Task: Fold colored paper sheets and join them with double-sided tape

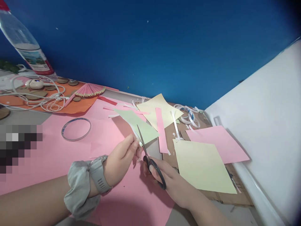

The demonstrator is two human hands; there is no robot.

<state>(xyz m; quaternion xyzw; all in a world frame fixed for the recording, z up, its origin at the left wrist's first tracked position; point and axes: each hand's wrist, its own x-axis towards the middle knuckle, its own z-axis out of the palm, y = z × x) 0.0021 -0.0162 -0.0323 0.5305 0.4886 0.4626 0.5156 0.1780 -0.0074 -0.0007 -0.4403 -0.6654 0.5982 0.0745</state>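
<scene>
My left hand [124, 155] pinches the near edge of a light green sheet of paper [141, 127], which is held up over the pink paper. My right hand [169, 179] grips scissors [156, 168] with black handles. Their blades are apart and meet the green sheet's edge, just right of my left fingertips. A bit of white shows at those fingertips; whether it is tape or a paper edge I cannot make out. Just beyond lie a pink paper strip [162, 131] and a pale yellow sheet [161, 108].
Large pink paper [110, 194] covers much of the table, with a tape ring [76, 129] on it. Pale yellow [202, 166] and pink [218, 141] sheets lie on cardboard at right. A bottle [30, 47], white cable [50, 97] and folded fan [90, 90] are at left.
</scene>
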